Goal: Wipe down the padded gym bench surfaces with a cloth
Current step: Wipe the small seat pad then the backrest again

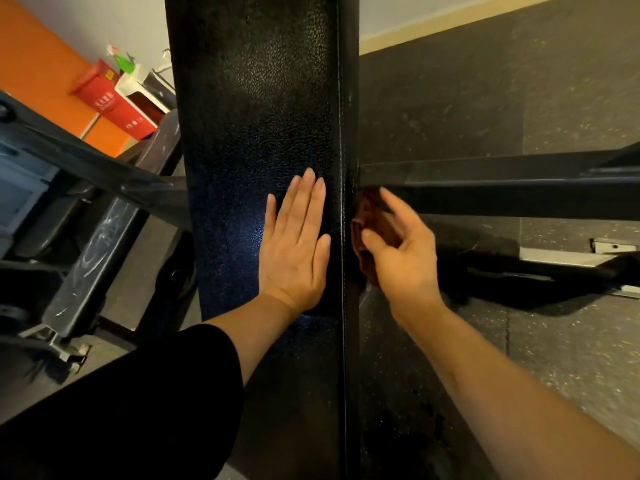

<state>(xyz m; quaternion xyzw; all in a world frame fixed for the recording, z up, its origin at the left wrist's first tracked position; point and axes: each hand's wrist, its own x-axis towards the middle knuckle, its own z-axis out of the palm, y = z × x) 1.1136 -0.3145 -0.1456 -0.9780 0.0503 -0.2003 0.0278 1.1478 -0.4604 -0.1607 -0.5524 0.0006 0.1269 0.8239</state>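
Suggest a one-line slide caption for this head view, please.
Left hand flat on the black bench pad; right hand rubs a brown cloth along its side edge.

The bench pad point(263, 116) is long, narrow and black, with a pebbled leather-like skin that shines in patches. It runs straight up the middle of the view, from the bottom edge to the top. A stitched seam follows its right edge, where the top turns down into the side face. The cloth point(372, 223) is reddish-brown and bunched, pressed against that right side face just below the seam, partly hidden.
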